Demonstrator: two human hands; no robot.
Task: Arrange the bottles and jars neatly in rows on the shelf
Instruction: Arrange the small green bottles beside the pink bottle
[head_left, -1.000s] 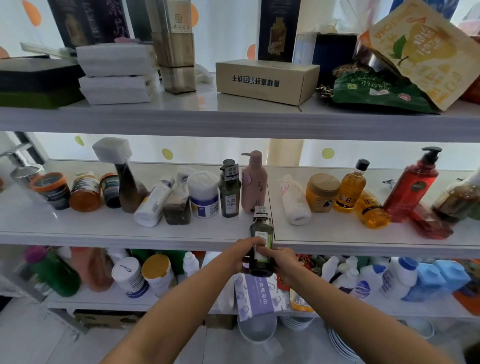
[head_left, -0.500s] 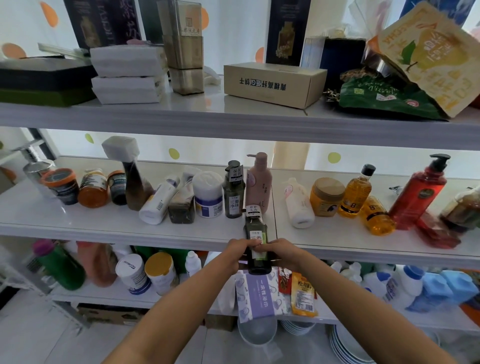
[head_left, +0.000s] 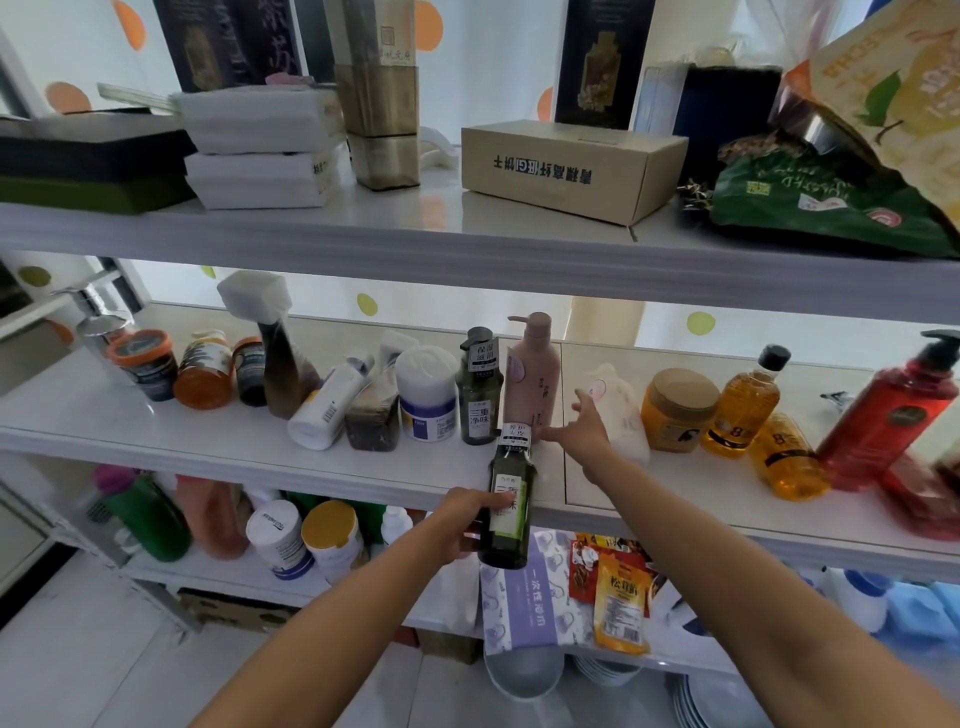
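One dark green bottle (head_left: 508, 499) is off the shelf. The left hand (head_left: 465, 522) wraps its fingers (head_left: 493, 501) round the labelled body and holds it upright, cap up, in front of the middle shelf's (head_left: 156, 431) front edge. Held that way, it could probably go down on its base without turning.

The right hand (head_left: 579, 434) grasps nothing. Its fingers (head_left: 556, 432) are straight and spread, reaching over the shelf just above the held bottle's cap. Just beyond those fingertips stands the pink pump bottle (head_left: 534, 374); I cannot tell whether the index finger touches its foot. Left of it, a little further from the fingers, a matching green bottle (head_left: 479, 397) stands upright with the same style of label. That likeness probably explains why the held one is brought here, to pair the two.

On the thumb side, behind the palm, a white bottle (head_left: 621, 415) leans over. Well beyond it an orange bottle (head_left: 789, 460) lies flat. The free hand seems to be steadying or shifting a neighbour to open a gap. The row is far from tidy, and the crowded upright bottles near the fingertips could topple if nudged.
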